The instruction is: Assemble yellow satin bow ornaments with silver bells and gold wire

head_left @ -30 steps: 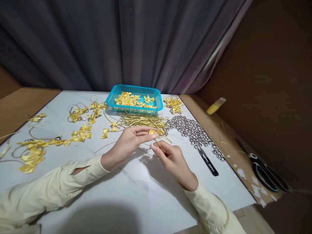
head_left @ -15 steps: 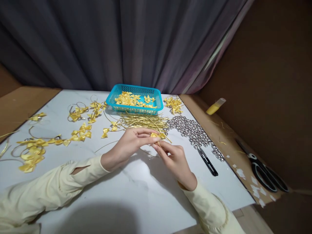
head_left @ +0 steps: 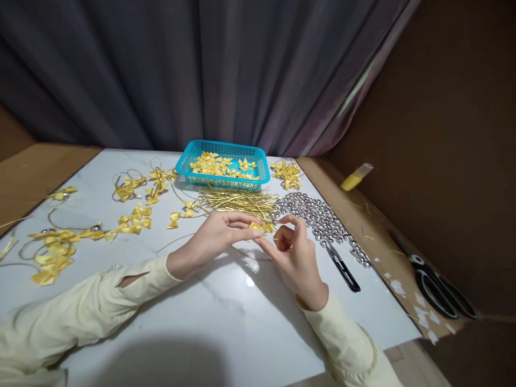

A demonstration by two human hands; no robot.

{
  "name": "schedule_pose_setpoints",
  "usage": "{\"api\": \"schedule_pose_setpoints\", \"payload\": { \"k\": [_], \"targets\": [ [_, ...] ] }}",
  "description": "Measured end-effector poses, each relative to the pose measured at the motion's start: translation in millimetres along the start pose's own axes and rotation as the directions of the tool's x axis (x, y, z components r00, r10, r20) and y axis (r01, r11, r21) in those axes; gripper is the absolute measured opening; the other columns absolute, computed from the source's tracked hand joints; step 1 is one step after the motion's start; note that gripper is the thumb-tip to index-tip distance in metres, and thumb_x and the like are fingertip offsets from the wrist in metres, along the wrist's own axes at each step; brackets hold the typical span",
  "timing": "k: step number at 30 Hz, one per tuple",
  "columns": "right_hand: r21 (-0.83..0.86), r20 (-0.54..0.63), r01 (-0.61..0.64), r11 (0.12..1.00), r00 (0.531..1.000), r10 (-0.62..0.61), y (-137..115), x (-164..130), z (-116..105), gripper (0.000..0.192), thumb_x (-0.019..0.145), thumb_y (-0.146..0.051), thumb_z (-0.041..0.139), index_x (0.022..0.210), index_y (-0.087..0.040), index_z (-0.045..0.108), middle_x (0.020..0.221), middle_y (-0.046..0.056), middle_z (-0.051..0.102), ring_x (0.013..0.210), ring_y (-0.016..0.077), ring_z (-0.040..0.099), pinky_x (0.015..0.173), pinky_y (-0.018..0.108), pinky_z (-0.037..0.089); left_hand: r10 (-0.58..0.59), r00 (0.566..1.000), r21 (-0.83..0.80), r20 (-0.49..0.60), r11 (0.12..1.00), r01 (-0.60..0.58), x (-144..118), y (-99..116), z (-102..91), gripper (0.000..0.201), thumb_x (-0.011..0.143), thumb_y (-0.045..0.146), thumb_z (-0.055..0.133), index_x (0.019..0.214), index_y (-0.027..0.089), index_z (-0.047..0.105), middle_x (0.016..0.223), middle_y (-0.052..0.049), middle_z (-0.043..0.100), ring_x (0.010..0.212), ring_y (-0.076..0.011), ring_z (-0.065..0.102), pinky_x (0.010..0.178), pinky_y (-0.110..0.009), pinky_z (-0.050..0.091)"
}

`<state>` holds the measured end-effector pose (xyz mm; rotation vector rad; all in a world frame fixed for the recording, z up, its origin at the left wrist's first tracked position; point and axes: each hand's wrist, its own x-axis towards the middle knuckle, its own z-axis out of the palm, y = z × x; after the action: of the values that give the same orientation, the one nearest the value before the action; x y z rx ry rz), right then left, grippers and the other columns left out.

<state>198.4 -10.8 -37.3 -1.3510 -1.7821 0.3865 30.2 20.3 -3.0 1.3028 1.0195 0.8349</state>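
Observation:
My left hand (head_left: 215, 239) pinches a small yellow ribbon bow (head_left: 256, 226) between thumb and fingers above the middle of the table. My right hand (head_left: 296, 258) is close on its right side, its thumb tip near or touching the bow and the left thumb. The right index finger is lifted and bent, apart from the thumb; its other fingers curl behind. Just beyond the hands lies a pile of gold wire ties (head_left: 242, 201). Silver beads (head_left: 312, 212) are spread to the right of it. Part of the bow is hidden by my fingers.
A turquoise basket (head_left: 223, 184) with yellow bows stands at the back. More bows (head_left: 56, 255) with wires lie on the left, another cluster (head_left: 287, 173) right of the basket. Black thread snips (head_left: 342, 269), scissors (head_left: 437, 290) and a yellow tube (head_left: 355, 177) are on the right.
My right index finger has lifted away from the bow, opening a gap to the thumb. My left hand keeps its hold on the bow in nearly the same place.

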Motion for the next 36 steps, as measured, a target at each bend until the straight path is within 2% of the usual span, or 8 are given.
{"api": "schedule_pose_setpoints", "payload": {
  "k": [4,12,15,17,20,26,33,36],
  "targets": [
    [0.085,0.101,0.057,0.995,0.993,-0.065,1,2,-3,0.023,0.081,-0.026,0.057,0.093,-0.021,0.039,0.056,-0.009,0.036,0.047,0.0080,0.034,0.046,0.019,0.030,-0.040,0.997,0.019,0.064,0.999,0.039,1,2,-2.2,0.022,0.065,0.028,0.073,0.084,0.017,0.070,0.085,-0.004,0.070,0.080,-0.0174,0.063,0.071,-0.026,0.046],
    [0.118,0.143,0.065,0.991,0.986,-0.082,-1,2,-7,0.016,0.082,-0.024,0.056,0.089,-0.021,0.042,0.057,-0.007,0.039,0.048,0.0085,0.036,0.047,0.021,0.031,-0.024,0.994,0.067,0.106,0.998,0.017,3,2,-5.6,0.019,0.068,0.025,0.070,0.086,0.019,0.071,0.085,-0.002,0.071,0.080,-0.0162,0.063,0.072,-0.026,0.047],
    [0.146,0.140,0.079,0.986,0.985,-0.099,-1,8,-16,0.020,0.080,-0.029,0.059,0.085,-0.021,0.042,0.071,-0.002,0.047,0.061,0.0111,0.046,0.053,0.023,0.036,0.019,0.993,0.150,0.115,0.988,-0.036,2,2,-5.9,0.018,0.070,0.029,0.069,0.085,0.019,0.071,0.088,-0.002,0.071,0.081,-0.0164,0.063,0.073,-0.026,0.047],
    [0.157,0.102,0.089,0.984,0.989,-0.106,-1,11,-21,0.016,0.085,-0.031,0.051,0.079,-0.021,0.041,0.077,0.001,0.047,0.070,0.0130,0.046,0.060,0.026,0.038,0.052,0.991,0.215,0.127,0.974,-0.078,1,3,-4.6,0.018,0.070,0.031,0.069,0.084,0.020,0.071,0.089,-0.002,0.071,0.083,-0.0171,0.063,0.074,-0.026,0.046],
    [0.128,0.131,0.132,0.983,0.980,-0.149,-3,13,-21,0.026,0.093,-0.028,0.038,0.068,-0.020,0.036,0.069,0.000,0.041,0.069,0.0139,0.041,0.065,0.029,0.035,0.088,0.982,0.272,0.165,0.953,-0.131,-2,4,-0.9,0.013,0.070,0.025,0.068,0.081,0.019,0.070,0.087,-0.002,0.071,0.083,-0.0169,0.063,0.076,-0.027,0.046],
    [0.077,0.257,0.242,0.967,0.933,-0.253,-4,10,-11,0.031,0.093,-0.020,0.038,0.062,-0.020,0.034,0.056,-0.002,0.034,0.059,0.0135,0.035,0.058,0.028,0.028,0.114,0.957,0.347,0.267,0.915,-0.206,-6,1,3.3,0.008,0.073,0.017,0.062,0.067,0.016,0.067,0.072,0.001,0.068,0.072,-0.0140,0.060,0.069,-0.023,0.045],
    [0.103,0.102,0.286,0.953,0.950,-0.296,-2,6,-11,0.031,0.090,-0.010,0.040,0.062,-0.020,0.030,0.057,-0.003,0.029,0.056,0.0122,0.032,0.057,0.028,0.027,0.057,0.966,0.339,0.253,0.930,-0.144,-5,0,4.2,0.009,0.072,0.023,0.064,0.076,0.017,0.069,0.077,0.000,0.069,0.073,-0.0148,0.061,0.067,-0.024,0.045],
    [0.082,0.025,0.363,0.928,0.930,-0.366,-5,5,-10,0.029,0.088,-0.007,0.041,0.063,-0.020,0.033,0.057,-0.003,0.030,0.056,0.0123,0.031,0.057,0.029,0.026,0.059,0.969,0.297,0.239,0.946,-0.131,-6,4,4.3,0.008,0.071,0.021,0.065,0.077,0.017,0.068,0.077,0.001,0.070,0.073,-0.0140,0.061,0.067,-0.023,0.045]
  ]
}}
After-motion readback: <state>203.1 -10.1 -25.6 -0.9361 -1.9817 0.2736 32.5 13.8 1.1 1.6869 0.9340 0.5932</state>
